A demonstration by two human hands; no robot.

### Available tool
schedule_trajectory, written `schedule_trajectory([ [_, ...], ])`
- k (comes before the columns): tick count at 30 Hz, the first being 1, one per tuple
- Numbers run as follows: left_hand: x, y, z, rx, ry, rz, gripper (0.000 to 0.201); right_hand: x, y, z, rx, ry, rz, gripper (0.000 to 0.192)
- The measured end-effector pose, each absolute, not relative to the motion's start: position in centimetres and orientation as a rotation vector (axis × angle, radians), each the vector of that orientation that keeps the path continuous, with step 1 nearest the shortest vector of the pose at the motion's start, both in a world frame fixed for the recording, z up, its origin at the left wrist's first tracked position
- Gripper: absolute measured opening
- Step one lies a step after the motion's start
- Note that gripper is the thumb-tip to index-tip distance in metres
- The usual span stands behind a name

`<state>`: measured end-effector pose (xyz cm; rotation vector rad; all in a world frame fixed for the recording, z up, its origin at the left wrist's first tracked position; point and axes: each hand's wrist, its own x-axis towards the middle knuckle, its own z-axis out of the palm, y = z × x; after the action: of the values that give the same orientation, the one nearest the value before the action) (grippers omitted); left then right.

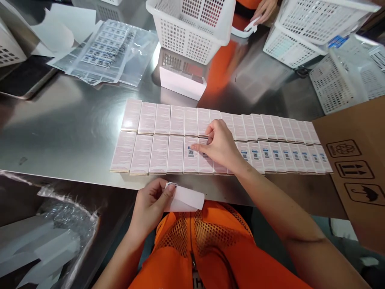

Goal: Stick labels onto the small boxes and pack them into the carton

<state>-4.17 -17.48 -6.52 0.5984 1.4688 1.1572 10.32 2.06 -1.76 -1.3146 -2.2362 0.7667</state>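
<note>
Two rows of small pale pink boxes (161, 154) lie side by side on the metal table. A blue and black QR sticker (191, 151) shows on a front-row box, and similar stickers run along that row to the right. My right hand (221, 144) rests over the front row, its thumb at the edge of that sticker and its curled index finger apart from the thumb. Nothing shows between them. Below the table edge, my left hand (153, 204) pinches a curled white sticker sheet (186, 198), with a bit of print beside the thumb.
Sticker sheets in clear bags (105, 48) lie back left, near a phone (27, 76). A white basket (186, 40) stands behind a white box (182, 82). Another person's hand (264, 10) holds something white. More baskets (294, 44) and a cardboard carton (357, 160) are right.
</note>
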Motion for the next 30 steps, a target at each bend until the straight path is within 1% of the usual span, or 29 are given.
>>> schedule_trajectory([
  [1,-4.1,-17.5,-6.5,0.606,1.470,1.162,0.038,10.3,1.4,-1.5,-1.290,-2.213,0.811,0.044],
  [5,-4.1,-17.2,-6.1,0.635,1.453,1.181,0.039,10.0,-2.2,0.0,-0.962,-2.447,1.211,0.023],
  [7,-4.1,-17.1,-5.9,0.650,1.444,1.198,0.040,9.8,-4.2,0.2,-0.855,-2.579,1.236,0.014],
  [9,-4.2,-16.9,-5.8,0.647,1.417,1.207,0.042,9.8,-5.6,-0.1,-0.766,-2.640,1.064,0.007],
  [10,-4.3,-16.8,-5.8,0.638,1.399,1.207,0.043,9.8,-6.2,-0.3,-0.696,-2.659,0.916,0.008],
  [13,-4.5,-16.7,-5.8,0.598,1.384,1.216,0.045,10.4,-6.8,-0.6,-0.371,-2.731,0.489,0.019],
  [14,-4.5,-16.7,-5.8,0.584,1.391,1.222,0.045,10.7,-6.7,-0.4,-0.272,-2.742,0.439,0.020],
  [15,-4.6,-16.7,-5.9,0.578,1.401,1.227,0.044,10.8,-6.4,0.0,-0.215,-2.736,0.480,0.019],
  [16,-4.6,-16.8,-6.0,0.581,1.412,1.235,0.043,10.8,-5.9,0.4,-0.228,-2.701,0.601,0.015],
  [18,-4.6,-17.0,-6.2,0.609,1.434,1.242,0.043,10.4,-4.0,1.2,-0.444,-2.550,0.933,0.008],
  [20,-4.6,-17.4,-6.5,0.634,1.447,1.238,0.043,9.5,-1.4,1.4,-0.761,-2.373,1.211,0.014],
  [22,-4.6,-17.7,-6.7,0.640,1.450,1.223,0.044,8.4,1.3,1.0,-0.982,-2.312,1.391,0.021],
  [25,-4.6,-18.3,-6.9,0.643,1.471,1.213,0.042,6.9,3.8,0.0,-1.137,-2.443,1.499,0.025],
  [30,-5.0,-18.8,-7.3,0.620,1.462,1.212,0.041,6.0,4.0,-0.3,-1.159,-2.594,1.420,0.023],
])
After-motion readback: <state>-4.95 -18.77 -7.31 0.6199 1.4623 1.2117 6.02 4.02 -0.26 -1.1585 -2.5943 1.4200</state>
